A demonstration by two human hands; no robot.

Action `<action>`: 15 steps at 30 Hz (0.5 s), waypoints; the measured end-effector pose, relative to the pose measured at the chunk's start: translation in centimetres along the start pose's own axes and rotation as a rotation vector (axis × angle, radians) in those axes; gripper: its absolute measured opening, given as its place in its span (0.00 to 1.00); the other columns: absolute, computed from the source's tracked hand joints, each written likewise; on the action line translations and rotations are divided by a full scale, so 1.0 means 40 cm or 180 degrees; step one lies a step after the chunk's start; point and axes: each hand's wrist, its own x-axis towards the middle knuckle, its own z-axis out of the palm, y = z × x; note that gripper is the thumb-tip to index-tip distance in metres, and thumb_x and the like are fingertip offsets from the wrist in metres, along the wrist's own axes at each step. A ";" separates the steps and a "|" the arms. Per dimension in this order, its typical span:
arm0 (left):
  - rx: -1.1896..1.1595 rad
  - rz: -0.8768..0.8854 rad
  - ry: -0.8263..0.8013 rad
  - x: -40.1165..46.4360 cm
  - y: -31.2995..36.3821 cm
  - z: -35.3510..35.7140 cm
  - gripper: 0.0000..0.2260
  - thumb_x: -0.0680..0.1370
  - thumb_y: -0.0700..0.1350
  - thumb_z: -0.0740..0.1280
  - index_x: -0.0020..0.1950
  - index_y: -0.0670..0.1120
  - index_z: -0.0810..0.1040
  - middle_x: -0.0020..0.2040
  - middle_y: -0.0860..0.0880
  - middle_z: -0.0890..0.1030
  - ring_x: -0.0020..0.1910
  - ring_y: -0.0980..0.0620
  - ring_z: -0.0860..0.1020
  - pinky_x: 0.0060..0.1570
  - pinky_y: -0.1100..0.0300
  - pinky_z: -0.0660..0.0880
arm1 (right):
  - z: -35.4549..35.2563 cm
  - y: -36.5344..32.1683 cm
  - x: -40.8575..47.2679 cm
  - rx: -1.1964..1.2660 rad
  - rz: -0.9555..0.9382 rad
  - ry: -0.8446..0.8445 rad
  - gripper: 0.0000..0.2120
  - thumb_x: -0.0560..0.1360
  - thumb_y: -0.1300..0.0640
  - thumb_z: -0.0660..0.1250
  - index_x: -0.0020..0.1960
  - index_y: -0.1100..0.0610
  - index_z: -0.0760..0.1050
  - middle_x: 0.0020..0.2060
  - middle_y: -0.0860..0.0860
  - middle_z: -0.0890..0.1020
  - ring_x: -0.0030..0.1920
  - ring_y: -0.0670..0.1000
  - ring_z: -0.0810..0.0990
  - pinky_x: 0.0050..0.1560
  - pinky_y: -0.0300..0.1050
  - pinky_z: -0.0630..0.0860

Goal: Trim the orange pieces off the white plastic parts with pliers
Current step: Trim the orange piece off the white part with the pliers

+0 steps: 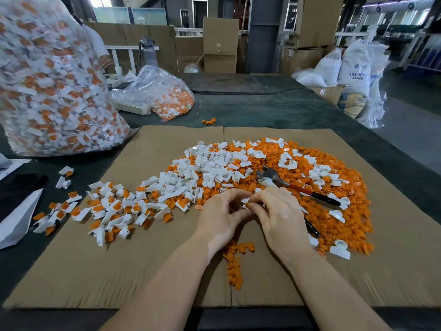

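My left hand (223, 215) and my right hand (278, 215) meet over the cardboard sheet (143, 271), and both pinch one small white plastic part (245, 201) between their fingertips. The pliers (281, 181) lie on the pile just beyond my right hand, metal jaws to the left, red and black handles running right. No hand touches them. A heap of cut orange pieces (334, 211) covers the right of the sheet. Trimmed white parts (214, 166) lie across its top. Untrimmed white-and-orange parts (114, 209) spread to the left.
A big clear bag (52, 87) full of white-and-orange parts stands at the far left. A smaller clear bag (164, 94) lies behind the sheet. White paper (16, 220) lies at the left edge. Cardboard boxes (220, 44) and white sacks (355, 68) stand beyond the table.
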 end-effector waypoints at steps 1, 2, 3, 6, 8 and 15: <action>0.0019 -0.0023 0.0048 0.000 0.001 0.001 0.13 0.75 0.47 0.70 0.60 0.51 0.78 0.49 0.56 0.79 0.47 0.60 0.75 0.45 0.72 0.68 | 0.000 0.002 -0.001 -0.0018 -0.0009 0.0045 0.01 0.71 0.64 0.71 0.42 0.60 0.80 0.36 0.52 0.79 0.40 0.52 0.76 0.42 0.50 0.73; 0.0047 -0.0039 0.0098 -0.001 0.003 0.002 0.13 0.75 0.47 0.69 0.59 0.51 0.77 0.49 0.56 0.78 0.47 0.60 0.74 0.44 0.73 0.67 | -0.001 0.004 -0.001 -0.0012 0.0004 0.0107 0.01 0.72 0.64 0.71 0.43 0.60 0.80 0.37 0.52 0.80 0.41 0.52 0.76 0.42 0.50 0.73; 0.0084 -0.0049 0.0147 -0.003 0.004 0.002 0.12 0.76 0.47 0.69 0.59 0.52 0.77 0.49 0.57 0.77 0.48 0.60 0.74 0.45 0.73 0.67 | -0.002 0.006 -0.002 0.0015 0.0045 0.0185 0.01 0.72 0.64 0.70 0.43 0.60 0.80 0.37 0.52 0.80 0.41 0.52 0.76 0.42 0.49 0.74; 0.0313 -0.0081 0.0285 -0.015 0.002 -0.003 0.11 0.77 0.49 0.67 0.59 0.52 0.78 0.52 0.58 0.75 0.54 0.59 0.71 0.49 0.67 0.64 | -0.002 0.014 -0.005 0.0061 0.0262 0.0427 0.01 0.72 0.64 0.70 0.44 0.62 0.80 0.38 0.53 0.81 0.41 0.53 0.77 0.43 0.48 0.74; 0.0580 -0.0053 0.0373 -0.029 -0.009 -0.016 0.10 0.78 0.51 0.65 0.58 0.52 0.78 0.49 0.59 0.73 0.53 0.58 0.70 0.48 0.66 0.62 | 0.001 0.017 -0.005 0.0035 0.0384 0.0485 0.01 0.73 0.64 0.70 0.44 0.62 0.80 0.38 0.53 0.81 0.42 0.53 0.77 0.44 0.47 0.74; 0.1198 -0.0330 0.0857 -0.062 -0.066 -0.084 0.08 0.78 0.50 0.65 0.53 0.50 0.80 0.43 0.57 0.70 0.47 0.56 0.69 0.38 0.70 0.62 | 0.004 0.015 -0.005 -0.0232 0.0593 0.0607 0.02 0.71 0.65 0.71 0.40 0.61 0.79 0.34 0.54 0.79 0.37 0.56 0.77 0.38 0.53 0.75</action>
